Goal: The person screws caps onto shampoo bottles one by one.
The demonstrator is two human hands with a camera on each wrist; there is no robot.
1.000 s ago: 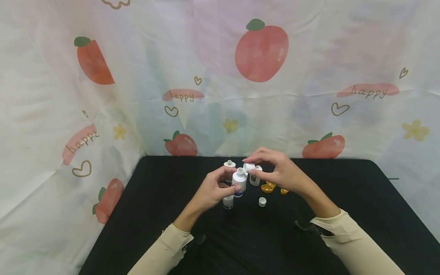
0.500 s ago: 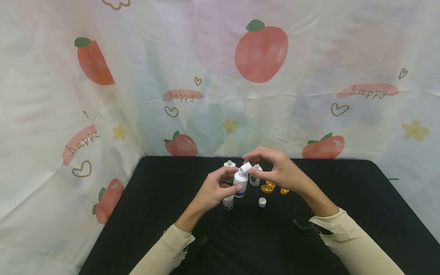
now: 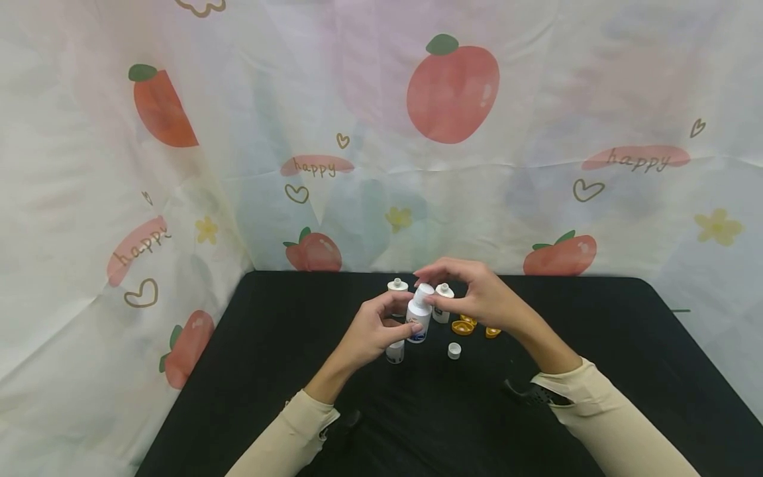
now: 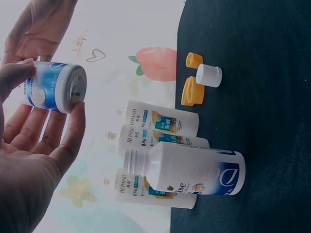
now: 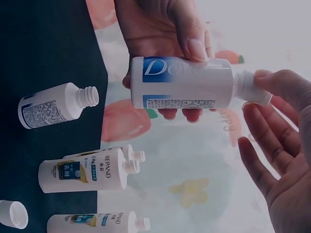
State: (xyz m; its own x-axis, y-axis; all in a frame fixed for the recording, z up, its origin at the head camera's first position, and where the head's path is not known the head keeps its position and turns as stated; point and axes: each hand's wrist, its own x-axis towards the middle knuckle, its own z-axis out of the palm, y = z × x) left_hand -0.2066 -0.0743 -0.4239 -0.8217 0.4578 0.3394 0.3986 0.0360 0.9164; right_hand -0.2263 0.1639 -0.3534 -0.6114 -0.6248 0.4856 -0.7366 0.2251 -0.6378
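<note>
My left hand [image 3: 377, 330] grips a small white and blue Dove bottle [image 5: 187, 82], holding it up off the table with fingers and thumb round its sides. At the bottle's mouth, my right hand [image 3: 479, 291] pinches a white cap [image 5: 253, 88] between thumb and fingers. In the right wrist view the cap sits over the neck, slightly askew. A second Dove bottle [image 4: 199, 170] stands uncapped on the black table, its threaded neck bare; in the head view it is partly behind my left hand.
Uncapped white REPAND bottles [image 4: 163, 119] stand behind the held bottle. A loose white cap [image 3: 454, 351] lies on the black table [image 3: 286, 318], near yellow caps [image 3: 463, 327] to the right. A printed curtain [image 3: 369, 99] hangs behind the table's back edge.
My right hand has brought the white cap left and over the bottle's open mouth, tipping it from sideways to nearly upright. The left hand keeps its grip, with the bottle shifted slightly right.
</note>
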